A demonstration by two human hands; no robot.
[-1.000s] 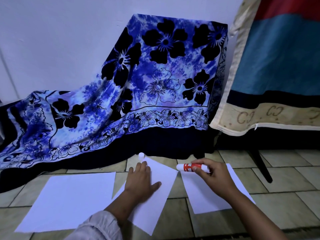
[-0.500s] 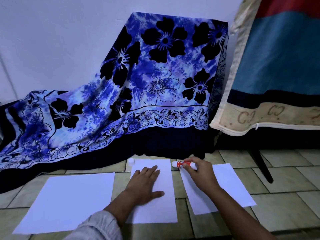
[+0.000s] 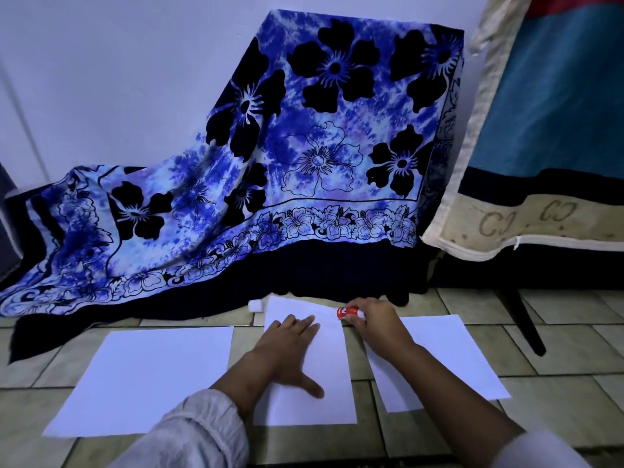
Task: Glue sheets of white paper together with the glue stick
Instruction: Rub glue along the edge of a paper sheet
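Your right hand is wrapped around the glue stick, holding it sideways with the red end poking out to the left, right at the top right edge of the middle sheet of white paper. Can't really tell if the tip is actually touching the paper, it's too small to make out. Your left hand is flat and open, fingers spread, palm down on that same middle sheet, pinning it to the tiled floor.

There's another white sheet lying just to the left, apart from the middle one, and a third sheet to the right, partly under your right forearm. A small white cap sits on the floor by the top left corner of the middle sheet. Behind all that, a blue floral cloth hangs down to the floor, and a cushion with blue and cream covering is off to the right.
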